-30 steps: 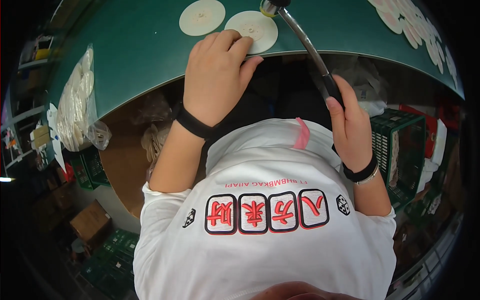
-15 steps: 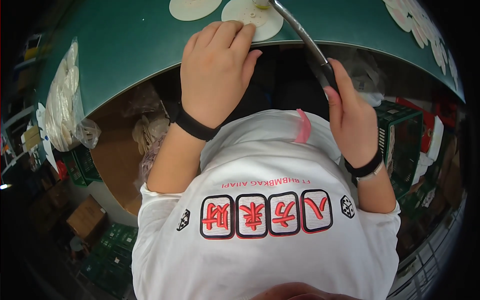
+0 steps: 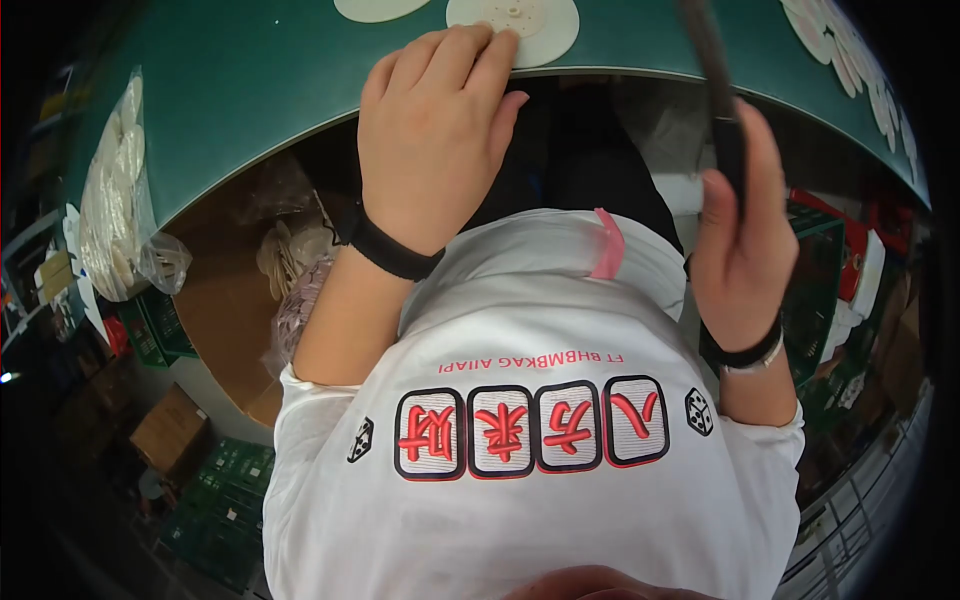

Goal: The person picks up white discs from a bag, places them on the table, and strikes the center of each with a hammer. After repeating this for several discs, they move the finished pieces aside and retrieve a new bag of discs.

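Note:
A round white disc [image 3: 548,38] with a small raised hub and tiny holes round its middle lies on the green table at the top of the view. The fingertips of my left hand [image 3: 432,150] rest on its near left part, beside the hub. My left thumb stands apart, off the disc, over the table edge. In my right hand [image 3: 745,240] is the dark handle of a hammer [image 3: 712,65], held up to the right of the disc. Its metal shaft is blurred, and its head lies beyond the top of the view.
Another white disc [image 3: 380,8] lies on the green table [image 3: 250,90] to the left. Several pale flat pieces [image 3: 840,50] overlap at the far right. A clear bag of pale parts [image 3: 115,200] hangs at the left edge. Below are a cardboard box [image 3: 215,320] and green crates [image 3: 815,260].
My right hand has moved right and lifted the hammer away from the disc's hub, its head leaving the view. My left hand stays on the disc with barely any shift.

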